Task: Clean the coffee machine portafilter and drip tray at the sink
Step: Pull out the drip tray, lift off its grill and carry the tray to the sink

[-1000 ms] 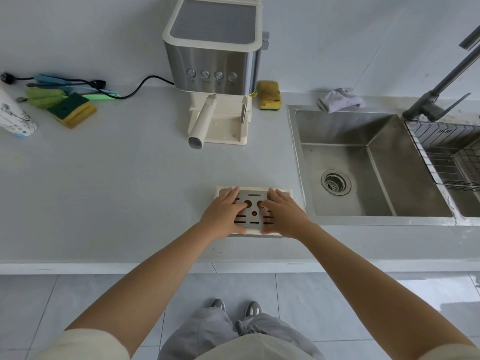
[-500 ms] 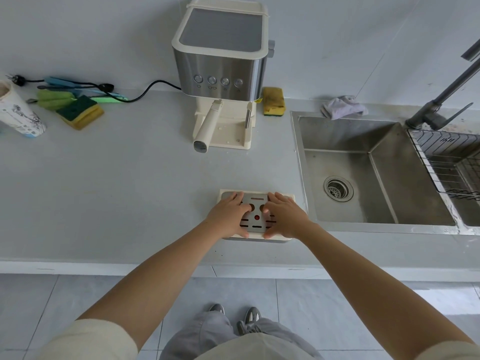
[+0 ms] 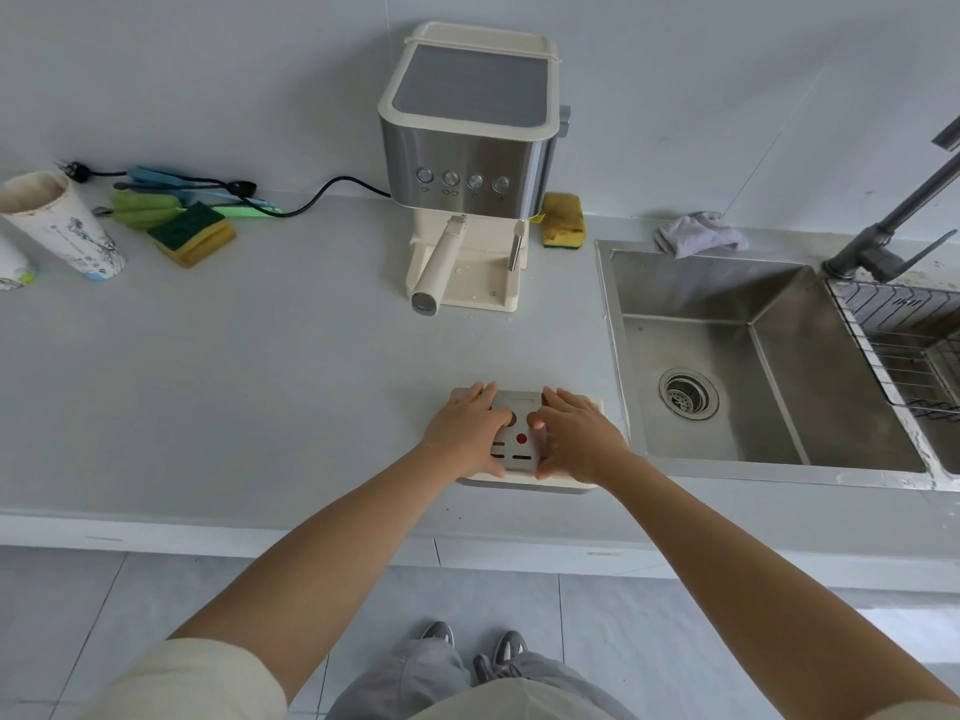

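drip tray (image 3: 522, 479) at counter (image 3: 260, 387) near edge, just left of sink (image 3: 779, 462), left hand (image 3: 467, 433) and right hand (image 3: 582, 440) gripping its grate (image 3: 519, 457), fingers together, index tips in holes, thumbs on near edge, portafilter (image 3: 440, 265) in far coffee machine (image 3: 467, 148)

The lone head-worn camera looked forward and steeply down over the counter's (image 3: 234, 381) front edge from near, with the wall (image 3: 208, 70) at the top and the sink (image 3: 691, 288) on the right.
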Demonstrator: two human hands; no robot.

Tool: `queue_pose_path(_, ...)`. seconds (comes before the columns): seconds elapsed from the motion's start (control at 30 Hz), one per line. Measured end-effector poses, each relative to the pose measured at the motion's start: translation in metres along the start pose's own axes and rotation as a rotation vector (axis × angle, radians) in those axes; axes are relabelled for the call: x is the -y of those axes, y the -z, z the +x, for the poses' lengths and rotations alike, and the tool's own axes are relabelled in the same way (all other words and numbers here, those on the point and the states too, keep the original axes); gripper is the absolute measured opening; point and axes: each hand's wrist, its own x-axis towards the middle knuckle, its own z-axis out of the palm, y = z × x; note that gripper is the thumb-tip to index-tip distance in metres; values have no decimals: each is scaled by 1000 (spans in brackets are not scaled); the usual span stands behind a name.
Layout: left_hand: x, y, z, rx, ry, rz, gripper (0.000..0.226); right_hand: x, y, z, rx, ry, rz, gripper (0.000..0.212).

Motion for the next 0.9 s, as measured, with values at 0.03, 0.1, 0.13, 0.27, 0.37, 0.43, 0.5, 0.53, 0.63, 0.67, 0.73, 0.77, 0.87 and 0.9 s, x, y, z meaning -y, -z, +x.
queue_pose_path(0.03,4,3,-2,-5,4,-5,60,3,1,2,-9,9,2,59)
queue_pose_path(0.1,17,8,-8,-12,20,-19,58,12,2,9,-28,36,3,60)
queue_pose_path(0.13,23,11,-11,-14,29,-24,57,18,3,13,-32,49,3,62)
queue_pose_path(0.27,56,21,-29,-21,70,-19,55,48,4,30,-17,112,-1,61)
queue_pose_path(0.37,84,23,-44,-24,127,-32,53,75,3,43,-26,166,-10,60)
queue_pose_path(0.43,100,24,-54,-22,154,-36,54,92,2,51,-20,189,-5,60)
queue_pose_path(0.5,114,22,-62,-12,173,-35,56,108,0,58,-7,206,-3,59)
queue_pose_path(0.53,120,21,-65,-8,181,-31,57,115,-3,61,-5,213,-2,59)
queue_pose_path(0.63,135,14,-73,13,202,-30,55,129,-14,67,7,215,6,58)
queue_pose_path(0.67,139,11,-74,21,207,-33,53,133,-19,68,15,215,4,58)
queue_pose_path(0.73,145,4,-76,34,203,-44,50,138,-28,71,30,216,-9,59)
queue_pose_path(0.77,147,1,-77,41,197,-46,51,139,-32,72,40,215,-14,59)
queue_pose_path(0.87,152,-7,-77,68,186,-31,55,142,-41,77,72,203,-28,61)
queue_pose_path(0.9,153,-9,-76,77,188,-28,56,142,-43,78,81,199,-34,62)
